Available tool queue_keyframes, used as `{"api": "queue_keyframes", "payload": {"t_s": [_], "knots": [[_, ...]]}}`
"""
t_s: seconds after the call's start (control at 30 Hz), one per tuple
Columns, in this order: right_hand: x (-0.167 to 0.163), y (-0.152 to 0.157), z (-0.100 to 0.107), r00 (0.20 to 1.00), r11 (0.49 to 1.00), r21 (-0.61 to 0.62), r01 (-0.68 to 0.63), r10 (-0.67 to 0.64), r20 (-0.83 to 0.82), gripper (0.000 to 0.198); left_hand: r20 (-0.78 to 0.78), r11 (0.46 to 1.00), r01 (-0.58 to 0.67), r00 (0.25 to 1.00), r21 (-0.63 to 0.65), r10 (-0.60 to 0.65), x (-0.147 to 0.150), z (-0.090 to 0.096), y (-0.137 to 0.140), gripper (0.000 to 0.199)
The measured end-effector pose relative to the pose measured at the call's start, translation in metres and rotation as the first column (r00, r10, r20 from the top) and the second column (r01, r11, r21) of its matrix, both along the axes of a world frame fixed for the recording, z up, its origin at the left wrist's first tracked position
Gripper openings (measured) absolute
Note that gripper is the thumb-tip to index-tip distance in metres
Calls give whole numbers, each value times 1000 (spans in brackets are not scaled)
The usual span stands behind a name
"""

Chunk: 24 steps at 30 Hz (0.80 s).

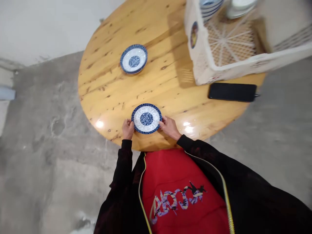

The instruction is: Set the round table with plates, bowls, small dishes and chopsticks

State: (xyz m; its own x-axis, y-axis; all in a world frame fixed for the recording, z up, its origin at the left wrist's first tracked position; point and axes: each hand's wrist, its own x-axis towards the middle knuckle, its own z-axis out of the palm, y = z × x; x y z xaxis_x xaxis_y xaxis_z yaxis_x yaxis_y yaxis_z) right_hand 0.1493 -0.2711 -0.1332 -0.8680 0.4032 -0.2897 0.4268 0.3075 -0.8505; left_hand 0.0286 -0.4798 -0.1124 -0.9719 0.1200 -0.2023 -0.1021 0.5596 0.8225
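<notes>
Head view: hands (128, 129) (171, 127) pinch plate (146, 119) (rim, opposite sides).

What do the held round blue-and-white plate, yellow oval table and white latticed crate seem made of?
Plate: probably glazed ceramic, smooth with crisp blue patterning; melamine is possible.
Table: apparently varnished wood; knots, grain and bright reflections show.
Crate: likely moulded plastic, dullish, given its ribbed floor.

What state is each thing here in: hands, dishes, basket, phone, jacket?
Left hand: pinching the near plate's left rim
Right hand: fingers on its right rim
Near plate: face up
Far dishes: stacked, face up
Basket: open-topped, containing stacked dishes
Phone: lying flat, dark
Jacket: unzipped
</notes>
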Motion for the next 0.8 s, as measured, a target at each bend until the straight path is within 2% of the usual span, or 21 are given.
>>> {"api": "queue_keyframes", "payload": {"t_s": [0.2,0.43,0.53,0.8], "knots": [[10,-23,11,969,960,-128,248,-245,37,23,205,972,156,960,178,-192,-20,-8,-17,16],[31,-64,3,876,845,-234,480,-477,74,35,208,912,338,898,234,-387,-36,-13,-20,22],[29,-76,5,842,809,-259,527,-539,32,39,205,888,391,874,241,-440,-43,-18,-17,25],[15,-84,7,824,805,-206,556,-567,3,24,209,862,434,846,264,-490,-52,-28,-14,23]]}}
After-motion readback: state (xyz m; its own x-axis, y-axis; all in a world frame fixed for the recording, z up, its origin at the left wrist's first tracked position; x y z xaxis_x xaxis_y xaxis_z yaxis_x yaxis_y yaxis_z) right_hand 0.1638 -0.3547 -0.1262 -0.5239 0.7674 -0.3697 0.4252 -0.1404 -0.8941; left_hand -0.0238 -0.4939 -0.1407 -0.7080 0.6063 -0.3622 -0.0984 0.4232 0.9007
